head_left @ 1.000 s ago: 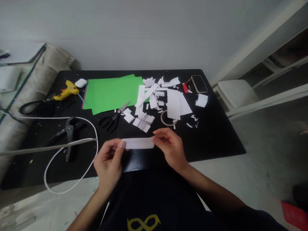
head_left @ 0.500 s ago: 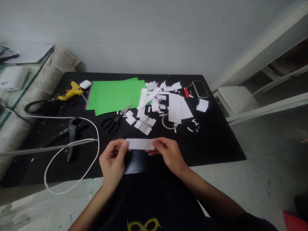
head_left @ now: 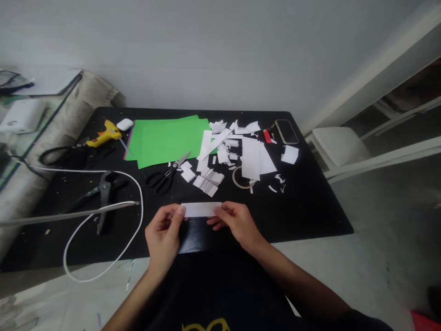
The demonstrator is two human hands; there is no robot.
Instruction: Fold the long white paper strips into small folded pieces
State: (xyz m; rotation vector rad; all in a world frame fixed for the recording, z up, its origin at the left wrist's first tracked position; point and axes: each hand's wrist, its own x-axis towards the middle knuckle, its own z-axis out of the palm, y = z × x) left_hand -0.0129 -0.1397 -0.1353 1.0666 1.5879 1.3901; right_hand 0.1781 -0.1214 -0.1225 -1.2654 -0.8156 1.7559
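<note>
A white paper strip [head_left: 200, 209] is stretched level between my two hands, above the front part of the black table [head_left: 310, 211]. My left hand [head_left: 166, 232] pinches its left end, thumb on top. The right end is between the thumb and fingers of my right hand [head_left: 240, 224]. Just beyond the strip lie folded white paper pieces [head_left: 208, 182], black-handled scissors [head_left: 167, 174] and a roll of tape [head_left: 237, 180]. White sheets and scraps [head_left: 251, 158] are scattered farther back.
Green sheets [head_left: 168, 140] lie at the back, left of the scraps. On the left are a yellow glue gun [head_left: 109, 132], pliers [head_left: 105, 193] and a looped white cable [head_left: 140, 216]. A phone [head_left: 286, 132] and red lighter [head_left: 267, 135] sit at the back right.
My right thumb has slid a little to the left along the strip, and the fingers beneath have shifted left too. The whole view has tilted slightly upward.
</note>
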